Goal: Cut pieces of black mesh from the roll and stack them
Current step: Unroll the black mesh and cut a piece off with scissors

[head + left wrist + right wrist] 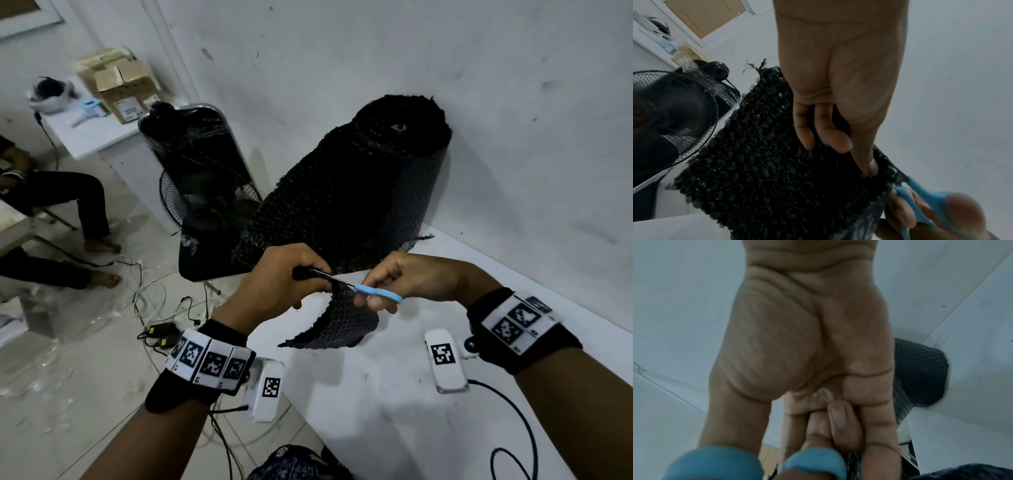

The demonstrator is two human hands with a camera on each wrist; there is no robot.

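Note:
A thick roll of black mesh (376,171) stands upright on the white table (394,394) against the wall. Its loose end (308,219) hangs toward me. My left hand (291,274) pinches the mesh edge (777,162) between thumb and fingers. My right hand (404,277) grips blue-handled scissors (376,293), whose blades lie in the mesh right beside the left fingers. A partly cut flap of mesh (342,325) droops below the scissors onto the table. The blue scissor handles (813,462) fill the bottom of the right wrist view.
A black pedestal fan (205,192) wrapped in plastic stands on the floor left of the table. Cables and chargers (161,329) lie on the tiled floor. A seated person's legs (61,219) are at far left. Cardboard boxes (123,89) sit on a far desk.

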